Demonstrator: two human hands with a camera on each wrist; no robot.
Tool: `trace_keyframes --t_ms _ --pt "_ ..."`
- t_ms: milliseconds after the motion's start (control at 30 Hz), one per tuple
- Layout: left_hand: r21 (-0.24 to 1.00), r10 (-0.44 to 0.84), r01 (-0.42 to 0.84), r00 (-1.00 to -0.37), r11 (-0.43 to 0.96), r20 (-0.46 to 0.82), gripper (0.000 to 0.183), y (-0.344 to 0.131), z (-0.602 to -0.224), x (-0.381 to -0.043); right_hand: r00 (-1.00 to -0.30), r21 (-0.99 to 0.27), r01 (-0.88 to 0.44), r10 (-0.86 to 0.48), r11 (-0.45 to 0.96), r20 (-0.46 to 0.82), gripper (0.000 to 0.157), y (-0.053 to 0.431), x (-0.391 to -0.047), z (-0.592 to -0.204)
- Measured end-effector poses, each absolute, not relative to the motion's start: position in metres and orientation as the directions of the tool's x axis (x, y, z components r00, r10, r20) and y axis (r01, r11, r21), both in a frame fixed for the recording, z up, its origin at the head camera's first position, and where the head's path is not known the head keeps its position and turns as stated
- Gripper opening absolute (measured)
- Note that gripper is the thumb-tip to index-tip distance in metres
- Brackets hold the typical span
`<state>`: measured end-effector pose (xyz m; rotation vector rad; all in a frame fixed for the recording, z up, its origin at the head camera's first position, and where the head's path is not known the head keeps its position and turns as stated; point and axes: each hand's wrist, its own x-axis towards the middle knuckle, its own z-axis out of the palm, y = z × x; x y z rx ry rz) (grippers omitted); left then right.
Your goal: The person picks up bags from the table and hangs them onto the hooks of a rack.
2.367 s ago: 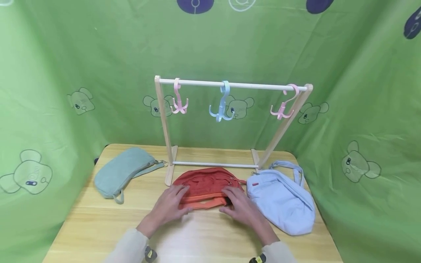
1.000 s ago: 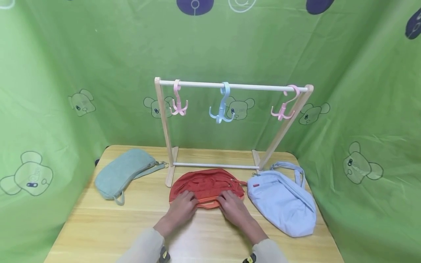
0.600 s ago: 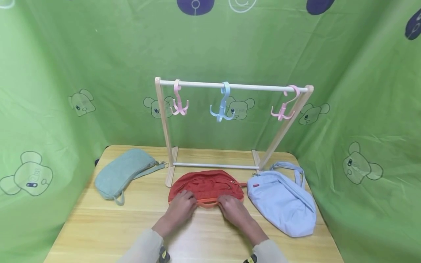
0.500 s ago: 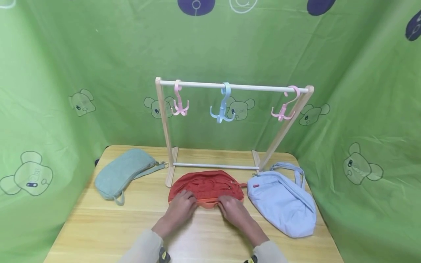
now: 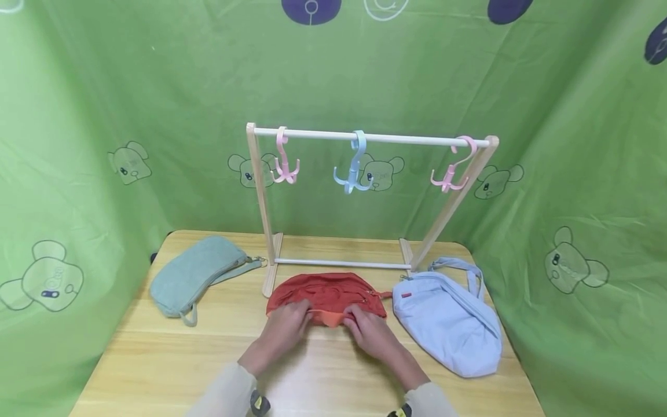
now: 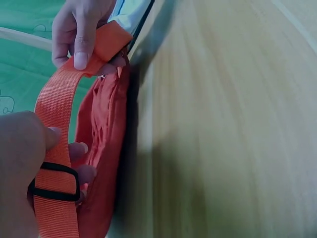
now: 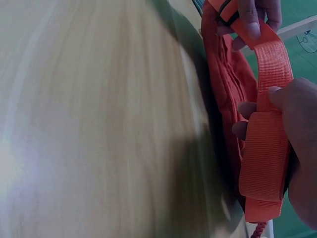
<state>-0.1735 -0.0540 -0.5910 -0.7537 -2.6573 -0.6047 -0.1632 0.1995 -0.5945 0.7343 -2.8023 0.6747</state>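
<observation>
While the red bag (image 5: 329, 288) sits at twelve o'clock, my left hand (image 5: 283, 326) and right hand (image 5: 372, 333) each curl round its orange strap (image 5: 332, 318), pinching it.

Both hands (image 5: 283, 327) pinch, near each other but apart, the forearms (image 5: 409, 369) slanting inward

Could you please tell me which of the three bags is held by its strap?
The red bag in the middle: left hand and right hand grip its orange strap; the green bag and blue bag lie untouched.
</observation>
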Motion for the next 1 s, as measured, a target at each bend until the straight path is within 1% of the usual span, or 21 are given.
trace_keyframes --t_ms 67,167,300,400,600,700,867,1000 --pt "0.287 0.430 0.561 -0.805 0.777 0.409 0.010 -0.054 -0.588 -0.174 -0.863 -0.399 -0.502 -0.419 0.767 0.281 0.013 0.201 -0.165 -0.593" --pt "0.259 0.443 0.579 -0.785 0.773 0.433 0.011 -0.055 -0.583 -0.175 -0.842 -0.384 -0.533 -0.428 0.754 0.327 0.013 0.204 -0.167 -0.591" --pt "0.234 0.461 0.601 -0.763 0.765 0.453 0.013 -0.057 -0.574 -0.175 -0.777 -0.308 -0.603 -0.454 0.736 0.436 0.009 0.207 -0.171 -0.585" --pt "0.230 0.472 0.605 -0.763 0.763 0.442 0.015 -0.060 -0.567 -0.176 -0.743 -0.262 -0.622 -0.450 0.738 0.496 0.008 0.208 -0.174 -0.578" --pt "0.276 0.473 0.586 -0.794 0.762 0.381 0.018 -0.063 -0.551 -0.180 -0.731 -0.239 -0.612 -0.425 0.754 0.534 0.009 0.210 -0.180 -0.560" --pt "0.293 0.475 0.586 -0.798 0.755 0.370 0.018 -0.062 -0.542 -0.182 -0.717 -0.218 -0.613 -0.418 0.760 0.558 0.010 0.210 -0.183 -0.550" --pt "0.311 0.469 0.586 -0.799 0.749 0.377 0.016 -0.059 -0.527 -0.182 -0.717 -0.216 -0.606 -0.409 0.765 0.565 0.010 0.212 -0.185 -0.535" --pt "0.289 0.464 0.591 -0.789 0.753 0.402 0.014 -0.058 -0.519 -0.185 -0.730 -0.243 -0.607 -0.409 0.757 0.548 0.011 0.214 -0.188 -0.524"
